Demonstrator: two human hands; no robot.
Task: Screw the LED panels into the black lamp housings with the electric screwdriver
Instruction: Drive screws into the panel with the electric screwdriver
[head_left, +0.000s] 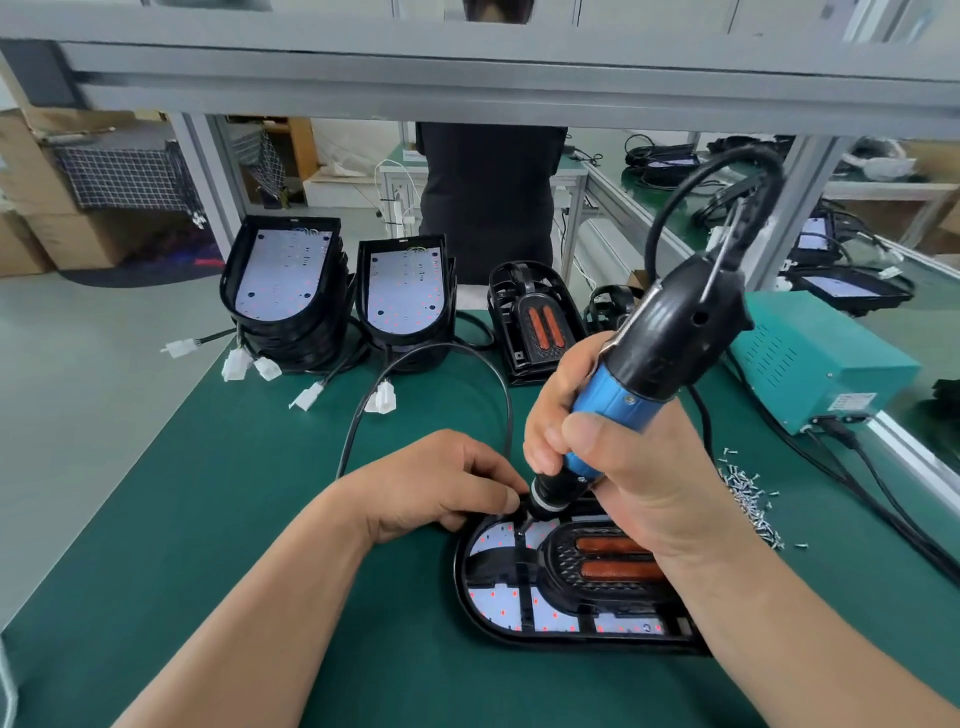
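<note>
The housing (464, 587) is lying flat on the tabletop (249, 530) near the front edge, with the panel (501, 608) seated inside it under a black ribbed insert; the right hand (628, 467) is wrapping a full grip round the blue barrel of the screwdriver (654, 353), tilting it so the bit is pointing down at a spot by the housing's far rim; the left hand (441, 486) is curling its grip on that rim just beside the bit, and whether it is also pinching a screw cannot be told. The housing is looking like stiff, light plastic that is likely sliding easily on the mat, so holding it at the rim is seeming sensible; the panel is probably thin and easy to scratch, so fingers are better kept off its face. The screwdriver is looking top-heavy with its cord (675, 208) looping overhead, so a low grip near the nose is likely giving the most control. Loose screws (748, 493) are lying to the right; two stacks (283, 291) of fitted housings are standing at the back.
</note>
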